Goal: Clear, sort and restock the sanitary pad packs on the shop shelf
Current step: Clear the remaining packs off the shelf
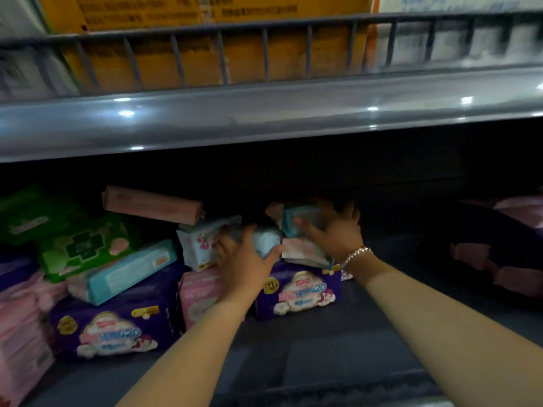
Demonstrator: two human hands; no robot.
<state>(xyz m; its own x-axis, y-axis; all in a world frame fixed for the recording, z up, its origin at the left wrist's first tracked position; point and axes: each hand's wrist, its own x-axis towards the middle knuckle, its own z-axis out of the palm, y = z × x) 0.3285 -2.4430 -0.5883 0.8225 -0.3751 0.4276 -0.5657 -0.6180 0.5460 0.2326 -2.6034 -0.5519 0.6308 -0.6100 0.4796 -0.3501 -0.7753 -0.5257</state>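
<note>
Left grip: the left hand (244, 259) curls over a small pale-blue pack (264, 240), fingers over its top and thumb on its right side, grasping it.
Right grip: the right hand (335, 230) clasps a teal pack (299, 218) from the right, thumb across its front; a bead bracelet (357, 255) sits at the wrist.
Landmark: the purple 420 pack (299, 292) standing on the shelf floor (323, 348), directly under both hands.
Just above the landmark: a pink-and-white pack (302, 251) lies on its top, below the teal pack; whether the right hand touches it too I cannot tell.
Left of the landmark: a pink pack (199, 292) stands just beside it, with a white pack (199, 245) tipped above that and a long pink pack (152, 204) slanted on top.
Further left: a second purple 420 pack (114, 330) under a tilted blue pack (126, 271), green packs (85, 245) behind, pink packs (20, 333) at the edge.
Right of the landmark: bare shelf floor, then dark purple and pink packs (499, 257) well apart.
Above: the upper shelf rail (264, 118) with an orange carton (205, 54) behind it.
Progress, as I judge: early to middle. Mixed kinds lie heaped and crooked; clearing is under way, sorting and restocking are mostly left.
</note>
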